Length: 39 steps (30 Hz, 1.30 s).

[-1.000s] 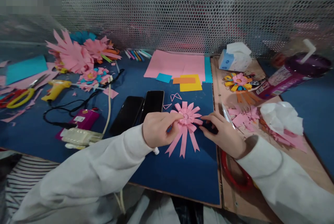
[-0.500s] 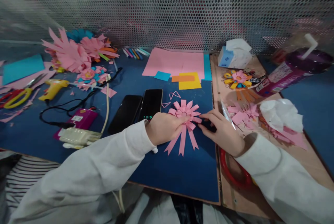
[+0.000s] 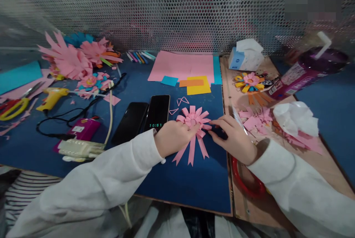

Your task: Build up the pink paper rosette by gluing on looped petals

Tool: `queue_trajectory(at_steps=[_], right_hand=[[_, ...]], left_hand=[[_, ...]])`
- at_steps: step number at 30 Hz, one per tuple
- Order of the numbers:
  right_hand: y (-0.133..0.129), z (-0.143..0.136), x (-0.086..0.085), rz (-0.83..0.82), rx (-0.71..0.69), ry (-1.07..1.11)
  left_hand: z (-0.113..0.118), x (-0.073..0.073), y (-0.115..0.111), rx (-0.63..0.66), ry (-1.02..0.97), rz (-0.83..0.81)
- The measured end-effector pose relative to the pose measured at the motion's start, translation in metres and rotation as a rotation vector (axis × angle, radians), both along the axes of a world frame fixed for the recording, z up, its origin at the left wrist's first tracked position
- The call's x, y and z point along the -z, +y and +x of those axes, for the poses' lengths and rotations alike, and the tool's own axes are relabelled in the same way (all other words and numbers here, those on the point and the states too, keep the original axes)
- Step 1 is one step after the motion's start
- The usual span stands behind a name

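A pink paper flower [image 3: 192,119] with looped petals and several notched ribbon tails lies on the blue board. My left hand [image 3: 174,136] is closed on it, thumb pressed near the flower's centre and the other fingers curled under. At the flower's right side is my right hand [image 3: 235,138]. Its index finger and thumb sit on either side of a petal's tip and hold it there, while the other fingers are bent. Two small bent pink paper strips [image 3: 182,101] lie just beyond the flower. Two dark phones [image 3: 158,110] rest left of it.
Large paper flowers [image 3: 69,56], a yellow glue gun [image 3: 52,97], scissors [image 3: 16,108] and a power strip [image 3: 81,149] with cables are at left. Paper sheets [image 3: 183,66] lie behind. At right are a tissue box [image 3: 245,58], a purple bottle [image 3: 302,71], paper scraps and red-handled scissors [image 3: 246,184].
The view has shifted slightly, so most things appear a little further left. Both hands keep nearly the same hold on the pink flower.
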State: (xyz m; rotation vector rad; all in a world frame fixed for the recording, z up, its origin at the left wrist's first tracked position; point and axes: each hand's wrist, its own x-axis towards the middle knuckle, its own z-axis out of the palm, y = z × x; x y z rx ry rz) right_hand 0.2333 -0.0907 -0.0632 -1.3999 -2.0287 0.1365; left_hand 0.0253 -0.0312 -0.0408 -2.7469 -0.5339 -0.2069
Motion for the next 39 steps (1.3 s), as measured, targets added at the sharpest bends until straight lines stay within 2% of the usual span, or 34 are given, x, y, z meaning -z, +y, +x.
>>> queue_trajectory(at_steps=[7, 15, 20, 32, 39], right_hand=[[0.001, 0.001, 0.001, 0.003, 0.001, -0.007], [0.001, 0.002, 0.003, 0.017, -0.004, -0.014], [0.001, 0.003, 0.004, 0.017, 0.000, -0.025], [0.000, 0.004, 0.003, 0.016, 0.022, -0.036], [-0.006, 0.003, -0.004, -0.029, -0.002, -0.102]], left_hand=[[0.002, -0.001, 0.001, 0.045, -0.002, 0.056], [0.000, 0.004, 0.000, -0.048, -0.327, -0.077], [0.000, 0.005, -0.001, -0.141, -0.298, -0.122], [0.000, 0.007, -0.002, -0.182, -0.246, -0.115], [0.000, 0.009, -0.002, -0.144, -0.290, -0.073]])
